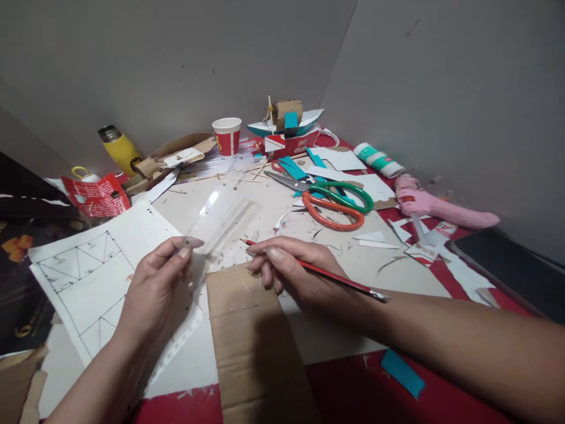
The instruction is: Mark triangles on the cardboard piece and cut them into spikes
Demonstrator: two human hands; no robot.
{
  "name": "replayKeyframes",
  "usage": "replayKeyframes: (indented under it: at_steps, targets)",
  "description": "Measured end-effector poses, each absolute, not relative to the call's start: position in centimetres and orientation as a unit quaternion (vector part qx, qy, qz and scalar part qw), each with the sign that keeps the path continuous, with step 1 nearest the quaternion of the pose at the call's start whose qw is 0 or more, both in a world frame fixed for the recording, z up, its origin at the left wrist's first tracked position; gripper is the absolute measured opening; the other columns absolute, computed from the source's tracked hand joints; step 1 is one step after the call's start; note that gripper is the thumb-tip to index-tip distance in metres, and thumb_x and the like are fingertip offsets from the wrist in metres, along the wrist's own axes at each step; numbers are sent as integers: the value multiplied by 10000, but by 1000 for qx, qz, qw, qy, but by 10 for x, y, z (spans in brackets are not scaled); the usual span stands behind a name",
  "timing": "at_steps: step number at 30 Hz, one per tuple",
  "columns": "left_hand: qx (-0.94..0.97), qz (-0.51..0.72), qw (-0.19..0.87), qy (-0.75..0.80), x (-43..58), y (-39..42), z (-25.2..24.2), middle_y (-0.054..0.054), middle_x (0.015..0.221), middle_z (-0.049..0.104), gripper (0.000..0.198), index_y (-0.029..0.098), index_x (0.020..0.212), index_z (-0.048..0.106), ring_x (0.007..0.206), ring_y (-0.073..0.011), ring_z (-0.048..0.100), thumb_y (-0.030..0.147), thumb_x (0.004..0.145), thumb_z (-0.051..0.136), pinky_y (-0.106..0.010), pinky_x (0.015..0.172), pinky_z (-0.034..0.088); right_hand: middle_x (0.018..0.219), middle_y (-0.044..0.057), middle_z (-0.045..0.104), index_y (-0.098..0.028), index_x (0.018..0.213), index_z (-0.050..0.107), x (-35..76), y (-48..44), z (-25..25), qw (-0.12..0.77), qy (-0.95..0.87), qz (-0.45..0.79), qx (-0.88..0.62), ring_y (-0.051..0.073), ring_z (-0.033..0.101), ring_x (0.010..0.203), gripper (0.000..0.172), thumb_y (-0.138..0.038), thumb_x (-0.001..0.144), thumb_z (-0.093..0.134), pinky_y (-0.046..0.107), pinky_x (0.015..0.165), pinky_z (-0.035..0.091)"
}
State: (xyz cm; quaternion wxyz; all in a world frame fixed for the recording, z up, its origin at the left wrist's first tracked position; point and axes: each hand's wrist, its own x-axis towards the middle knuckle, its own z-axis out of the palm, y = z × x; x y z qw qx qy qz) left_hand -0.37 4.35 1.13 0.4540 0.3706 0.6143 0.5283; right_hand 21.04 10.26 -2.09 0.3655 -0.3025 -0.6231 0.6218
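Note:
My left hand point(154, 288) pinches a clear plastic ruler point(220, 221) and holds it tilted above the table, its far end pointing away from me. My right hand point(295, 268) grips a red pencil point(339, 280), the tip pointing left just above the top edge of a brown cardboard strip point(251, 335). The cardboard lies flat between my two hands and carries faint marked lines and dots near its top. A white sheet with a drawn triangular pattern point(88, 265) lies under and left of my left hand.
Green and orange scissors point(335, 203) lie beyond my right hand. A pink glue gun point(436, 206), a glue tube point(379, 160), a red paper cup point(227, 136), a yellow bottle point(119, 147), a small paper boat model point(286, 121) and paper scraps crowd the far side. A dark phone point(512, 271) lies at right.

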Motion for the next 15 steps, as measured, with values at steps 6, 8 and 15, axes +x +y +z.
replayKeyframes:
  at_steps: [6,8,15]
  targets:
    - [345,493,542,587,-3,46,14,17,640,632,164,182,856,644,595,-90,536,215,744,759,-183,569,396,864,76,700,-134,1008,656,209,102,-19,364,-628,609,-320,101,578,604,219,-273,911,518,243,569,479]
    - [346,485,540,595,-4,46,13,3,669,672,162,182,815,619,594,-89,554,212,747,763,-185,568,403,860,72,696,-136,1000,656,208,102,-19,368,-624,608,-326,99,575,600,213,-266,906,517,242,567,481]
    - [421,475,458,623,3,42,18,-25,796,720,108,187,815,677,660,-118,607,294,821,695,-207,573,466,873,68,701,-170,1034,647,210,104,-21,432,-591,598,-328,114,593,594,295,-409,945,499,231,482,457]
